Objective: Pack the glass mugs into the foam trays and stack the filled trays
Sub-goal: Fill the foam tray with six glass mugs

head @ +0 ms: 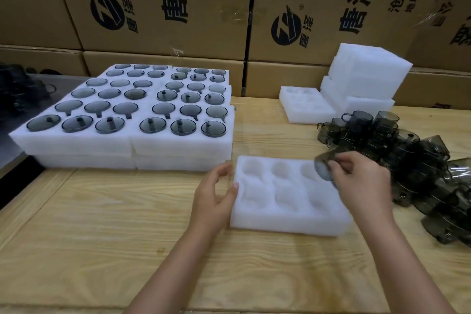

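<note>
Head view, nearest first: the left hand (216,194) sits against the left edge of an empty foam tray (288,216) on the wooden table (102,224). Its thumb touches the foam and its fingers are loosely curved, closed on nothing. The right hand (356,186) pinches a smoky glass mug (325,163), blurred, just above the tray's far right pocket. All six pockets look empty, so this is probably the first mug of a new tray.

The next move calls for lowering the mug into that pocket and turning it to match the others, if the handle needs its own slot. The left hand can keep the light foam from sliding.

Just right of the tray lies the heap of loose mugs (407,150), close enough for a sleeve or wrist to knock. To the left stand the filled trays (127,140), stacked in layers. Farther back are a spare tray (305,107) and a stack of foam blocks (364,71), with cardboard boxes (178,7) behind. Nothing blocks the pocket itself.
</note>
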A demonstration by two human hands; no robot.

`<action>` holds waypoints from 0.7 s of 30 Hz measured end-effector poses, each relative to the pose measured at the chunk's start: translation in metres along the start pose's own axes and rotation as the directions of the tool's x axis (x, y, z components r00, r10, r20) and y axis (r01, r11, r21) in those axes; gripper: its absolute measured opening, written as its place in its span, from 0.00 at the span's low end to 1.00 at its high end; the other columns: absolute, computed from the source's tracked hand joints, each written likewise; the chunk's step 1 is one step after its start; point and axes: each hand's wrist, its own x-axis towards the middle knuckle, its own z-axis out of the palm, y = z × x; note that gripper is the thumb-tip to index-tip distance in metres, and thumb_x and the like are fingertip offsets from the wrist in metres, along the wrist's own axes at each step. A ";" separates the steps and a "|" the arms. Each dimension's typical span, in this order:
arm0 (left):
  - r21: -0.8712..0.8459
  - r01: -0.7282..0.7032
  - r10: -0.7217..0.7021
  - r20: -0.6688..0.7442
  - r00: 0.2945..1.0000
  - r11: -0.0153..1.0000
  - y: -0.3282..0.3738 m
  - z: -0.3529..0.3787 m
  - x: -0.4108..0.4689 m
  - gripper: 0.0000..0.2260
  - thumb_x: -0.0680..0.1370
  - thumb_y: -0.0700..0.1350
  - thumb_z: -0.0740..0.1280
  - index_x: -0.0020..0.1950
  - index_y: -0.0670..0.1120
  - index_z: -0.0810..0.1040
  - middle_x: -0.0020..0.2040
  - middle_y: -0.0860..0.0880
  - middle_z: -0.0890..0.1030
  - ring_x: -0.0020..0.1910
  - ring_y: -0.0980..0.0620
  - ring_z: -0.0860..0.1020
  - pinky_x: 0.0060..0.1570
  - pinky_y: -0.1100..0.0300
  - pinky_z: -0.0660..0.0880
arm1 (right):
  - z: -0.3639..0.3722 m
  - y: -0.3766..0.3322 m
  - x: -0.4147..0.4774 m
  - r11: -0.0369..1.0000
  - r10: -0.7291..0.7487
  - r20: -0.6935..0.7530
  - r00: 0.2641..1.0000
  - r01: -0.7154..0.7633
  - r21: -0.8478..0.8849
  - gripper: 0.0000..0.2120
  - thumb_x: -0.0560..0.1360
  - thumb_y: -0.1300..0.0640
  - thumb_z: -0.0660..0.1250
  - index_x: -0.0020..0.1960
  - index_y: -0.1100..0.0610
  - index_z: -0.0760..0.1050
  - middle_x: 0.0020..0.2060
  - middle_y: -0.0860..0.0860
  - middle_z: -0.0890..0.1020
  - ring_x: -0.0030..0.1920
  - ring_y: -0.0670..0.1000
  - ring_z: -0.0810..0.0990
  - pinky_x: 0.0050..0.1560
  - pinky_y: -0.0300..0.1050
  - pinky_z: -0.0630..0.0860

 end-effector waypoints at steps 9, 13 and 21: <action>-0.068 -0.020 0.038 0.261 0.965 0.997 0.031 0.023 0.038 0.24 0.69 0.47 0.73 0.60 0.56 0.65 0.57 0.60 0.76 0.56 0.62 0.75 0.57 0.62 0.70 | 0.030 -0.095 -0.022 0.928 -0.170 0.304 0.937 0.048 0.370 0.03 0.71 0.57 0.70 0.44 0.53 0.80 0.38 0.44 0.82 0.45 0.47 0.81 0.46 0.53 0.79; -0.120 0.043 -0.010 0.268 0.964 0.992 0.025 0.021 0.041 0.20 0.69 0.52 0.72 0.56 0.59 0.67 0.54 0.59 0.78 0.55 0.58 0.77 0.57 0.54 0.74 | 0.034 -0.084 -0.002 0.962 -0.231 0.405 0.885 0.145 0.233 0.23 0.70 0.50 0.72 0.63 0.49 0.73 0.57 0.46 0.75 0.60 0.51 0.71 0.53 0.37 0.68; -0.117 0.152 -0.115 0.274 0.955 0.981 0.019 0.032 0.043 0.22 0.73 0.54 0.65 0.66 0.49 0.71 0.58 0.51 0.79 0.61 0.50 0.76 0.63 0.48 0.71 | 0.063 -0.069 0.025 0.949 -0.241 0.575 0.782 0.064 0.310 0.28 0.72 0.52 0.71 0.71 0.50 0.68 0.61 0.47 0.75 0.49 0.45 0.76 0.37 0.31 0.69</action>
